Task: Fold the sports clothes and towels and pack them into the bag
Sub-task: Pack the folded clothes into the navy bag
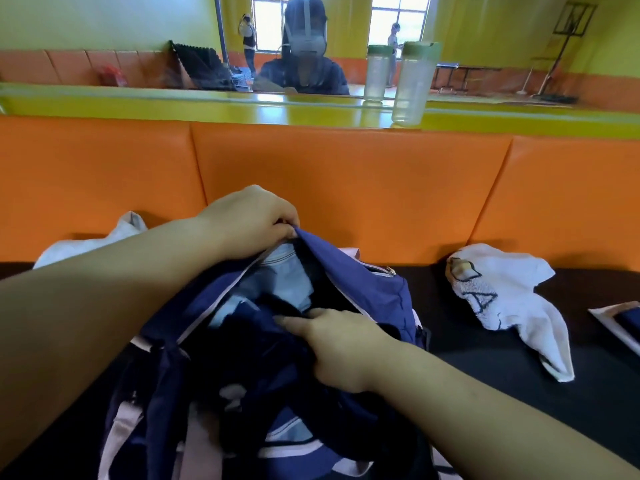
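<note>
Orange padded wall (346,188), glossy yellow ledge (207,112), mirror (104,36) above, bright windows (266,29) reflected

Bright daylight from windows (273,22), glare on the ledge (242,109), edges bowed.
</note>
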`<state>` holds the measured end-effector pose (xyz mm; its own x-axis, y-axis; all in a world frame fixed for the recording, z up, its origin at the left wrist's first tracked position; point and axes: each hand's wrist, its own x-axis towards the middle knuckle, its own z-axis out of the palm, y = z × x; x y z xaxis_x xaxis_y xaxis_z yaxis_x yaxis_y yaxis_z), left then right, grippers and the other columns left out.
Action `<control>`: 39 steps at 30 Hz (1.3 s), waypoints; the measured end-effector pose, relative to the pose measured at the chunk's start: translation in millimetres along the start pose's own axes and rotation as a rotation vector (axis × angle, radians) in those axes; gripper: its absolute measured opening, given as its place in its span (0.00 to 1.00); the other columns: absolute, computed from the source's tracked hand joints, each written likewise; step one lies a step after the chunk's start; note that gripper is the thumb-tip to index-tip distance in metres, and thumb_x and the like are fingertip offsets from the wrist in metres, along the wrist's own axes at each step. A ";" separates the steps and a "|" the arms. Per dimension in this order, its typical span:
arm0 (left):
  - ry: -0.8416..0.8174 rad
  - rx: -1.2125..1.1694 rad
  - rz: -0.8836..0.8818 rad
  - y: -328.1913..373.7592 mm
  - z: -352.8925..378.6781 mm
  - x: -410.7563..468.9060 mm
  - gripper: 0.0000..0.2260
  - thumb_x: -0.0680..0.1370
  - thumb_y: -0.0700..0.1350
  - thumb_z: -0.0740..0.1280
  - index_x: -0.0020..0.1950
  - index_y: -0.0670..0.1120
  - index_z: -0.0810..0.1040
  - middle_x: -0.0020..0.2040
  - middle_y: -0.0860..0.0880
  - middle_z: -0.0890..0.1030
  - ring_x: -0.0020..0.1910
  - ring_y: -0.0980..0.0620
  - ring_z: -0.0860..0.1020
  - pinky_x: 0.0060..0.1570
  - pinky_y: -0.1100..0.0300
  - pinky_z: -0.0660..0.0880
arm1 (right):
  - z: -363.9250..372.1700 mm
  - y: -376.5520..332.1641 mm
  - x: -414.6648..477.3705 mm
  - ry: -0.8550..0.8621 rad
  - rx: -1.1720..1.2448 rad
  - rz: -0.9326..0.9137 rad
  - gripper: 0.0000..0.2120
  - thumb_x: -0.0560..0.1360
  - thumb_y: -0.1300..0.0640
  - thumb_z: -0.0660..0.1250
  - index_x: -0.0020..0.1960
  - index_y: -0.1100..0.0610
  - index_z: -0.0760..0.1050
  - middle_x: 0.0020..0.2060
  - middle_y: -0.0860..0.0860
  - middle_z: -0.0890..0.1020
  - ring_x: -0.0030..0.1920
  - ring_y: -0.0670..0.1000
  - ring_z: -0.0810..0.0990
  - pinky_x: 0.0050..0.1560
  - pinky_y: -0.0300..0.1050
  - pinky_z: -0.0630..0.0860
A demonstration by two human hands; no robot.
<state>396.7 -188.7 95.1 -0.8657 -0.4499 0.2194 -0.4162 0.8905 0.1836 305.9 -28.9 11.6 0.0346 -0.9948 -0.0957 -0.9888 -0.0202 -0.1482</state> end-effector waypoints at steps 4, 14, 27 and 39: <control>-0.041 0.060 -0.006 -11.6 3.3 -7.5 0.07 0.78 0.47 0.64 0.51 0.54 0.82 0.48 0.54 0.82 0.48 0.53 0.77 0.47 0.54 0.75 | 6.3 9.8 -1.3 0.134 -0.036 0.196 0.22 0.74 0.53 0.61 0.67 0.52 0.60 0.54 0.57 0.74 0.51 0.63 0.77 0.40 0.50 0.69; -0.119 0.136 0.000 -18.9 50.9 -23.0 0.12 0.80 0.49 0.60 0.61 0.56 0.77 0.58 0.54 0.78 0.57 0.51 0.75 0.51 0.54 0.74 | 31.2 14.4 -10.2 0.289 0.085 0.574 0.18 0.73 0.56 0.61 0.58 0.57 0.58 0.49 0.54 0.72 0.44 0.61 0.75 0.29 0.46 0.59; 0.017 0.058 0.178 -26.2 103.4 -80.0 0.23 0.76 0.56 0.60 0.67 0.45 0.74 0.62 0.47 0.74 0.56 0.45 0.74 0.54 0.48 0.75 | 55.5 22.4 -59.0 0.146 -0.001 0.250 0.35 0.70 0.33 0.60 0.73 0.39 0.52 0.74 0.51 0.52 0.67 0.61 0.65 0.60 0.54 0.71; 0.165 -0.089 0.248 -20.6 109.6 -89.0 0.20 0.69 0.32 0.62 0.58 0.43 0.80 0.52 0.47 0.81 0.49 0.54 0.73 0.44 0.57 0.78 | 74.5 14.3 -27.6 0.457 -0.321 0.146 0.10 0.57 0.54 0.75 0.38 0.49 0.79 0.37 0.52 0.77 0.26 0.54 0.70 0.24 0.39 0.53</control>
<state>451.9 -159.6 -33.2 -0.8779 -0.2310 0.4194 -0.1657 0.9684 0.1863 301.6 5.7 -61.2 -0.1015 -0.9303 0.3524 -0.9757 0.1622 0.1473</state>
